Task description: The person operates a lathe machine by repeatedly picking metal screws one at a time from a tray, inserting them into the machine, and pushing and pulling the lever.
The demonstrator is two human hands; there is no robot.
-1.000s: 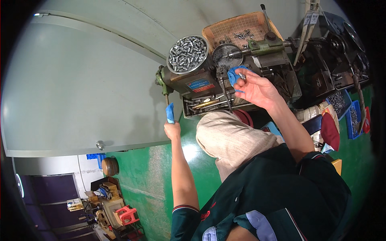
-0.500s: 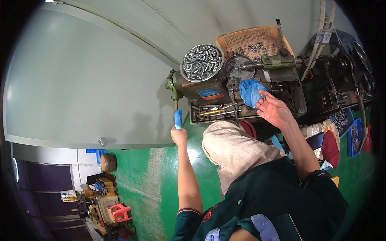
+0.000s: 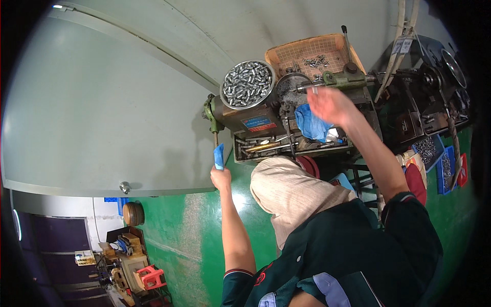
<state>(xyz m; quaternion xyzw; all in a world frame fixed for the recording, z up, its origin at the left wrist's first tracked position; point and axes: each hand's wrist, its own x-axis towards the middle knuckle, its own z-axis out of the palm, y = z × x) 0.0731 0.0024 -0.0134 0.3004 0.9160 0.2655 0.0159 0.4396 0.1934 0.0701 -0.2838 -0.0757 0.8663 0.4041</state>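
Note:
On the left, my left hand [image 3: 221,178] is closed round the lower end of a lever handle [image 3: 219,156] wrapped in blue, which hangs from the green bracket of a small bench machine [image 3: 258,118]. My right hand [image 3: 331,106], smeared by motion, is at the machine's spindle with its fingertips together on a small metal part [image 3: 314,90]. Just below that hand, a crumpled blue cloth [image 3: 309,124] lies on the machine. Behind the spindle, a round pan [image 3: 280,86] holds metal shavings. A steel bowl [image 3: 223,95] heaped with small shiny metal cylinders [image 3: 248,83] stands on the machine's left end.
Behind the pan, an orange plastic basket [image 3: 302,43] contains some metal parts. Tools lie in a tray [image 3: 245,157] along the machine's front. A second dark machine [image 3: 409,112] stands at right, with blue bins [image 3: 444,176] below. A grey panel [image 3: 102,112] fills the left.
My right hand has moved away from me, from over the blue cloth to the spindle, carrying the small metal part. My left hand keeps its grip on the lever handle. The view has shifted slightly.

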